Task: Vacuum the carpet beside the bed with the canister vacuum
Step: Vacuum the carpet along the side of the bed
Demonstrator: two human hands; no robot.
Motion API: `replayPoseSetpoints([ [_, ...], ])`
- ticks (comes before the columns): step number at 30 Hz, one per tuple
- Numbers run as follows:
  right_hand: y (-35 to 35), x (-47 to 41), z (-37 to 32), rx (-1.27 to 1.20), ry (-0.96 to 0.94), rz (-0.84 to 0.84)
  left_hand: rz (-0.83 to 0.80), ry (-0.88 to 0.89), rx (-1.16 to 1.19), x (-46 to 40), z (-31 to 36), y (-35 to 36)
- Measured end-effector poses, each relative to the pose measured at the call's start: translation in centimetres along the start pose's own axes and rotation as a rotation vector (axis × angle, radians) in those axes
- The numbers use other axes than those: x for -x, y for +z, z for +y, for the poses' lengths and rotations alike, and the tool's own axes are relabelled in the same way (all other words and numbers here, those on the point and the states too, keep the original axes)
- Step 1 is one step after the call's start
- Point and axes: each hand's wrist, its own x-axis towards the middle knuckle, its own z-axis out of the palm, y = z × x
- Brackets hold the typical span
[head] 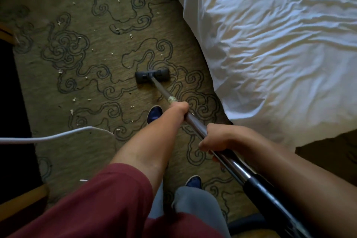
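Nearest of all is a dark red sleeve [100,203] on the left arm, pushed up above the elbow, likely to keep cloth clear of the work. Just to its right, the black hose end [274,203] of the canister vacuum joins the metal wand [195,121] and runs off the near right corner; the canister itself is out of view. The right hand [214,141] is wrapped closed around the wand close to the body, and the left hand [178,107] is closed around it farther along, near a pale band on the tube. That split grip looks chosen for control: the near hand drives, the far hand steers and presses down.

The floor head [152,75] sits flat on the patterned carpet [77,67], at the far end of the wand, near the hanging edge of the white bed cover [270,54] on the right but not touching it. Pale crumbs [60,71] lie scattered to the left and beyond the head (few show between head and feet), so I judge that much of the strip is yet to be done. A grey cord [58,135] trails in from the left across the carpet toward the dark blue shoes [154,113], placed where a careless step could snag it.
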Motion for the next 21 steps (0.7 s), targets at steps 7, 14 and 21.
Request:
replayPoseSetpoints([
  [7, 5.5, 2.0, 8.7, -0.012, -0.003, 0.023, -0.02, -0.027, 0.112, 3.3, -8.4, 5.1],
  [14, 4.6, 1.8, 11.4, -0.071, -0.013, -0.008, -0.066, 0.008, 0.208, 4.3, -8.4, 7.7],
  [21, 1.8, -0.8, 6.8, -0.057, -0.048, -0.032, -0.032, 0.049, 0.298, 0.3, -5.0, 5.4],
])
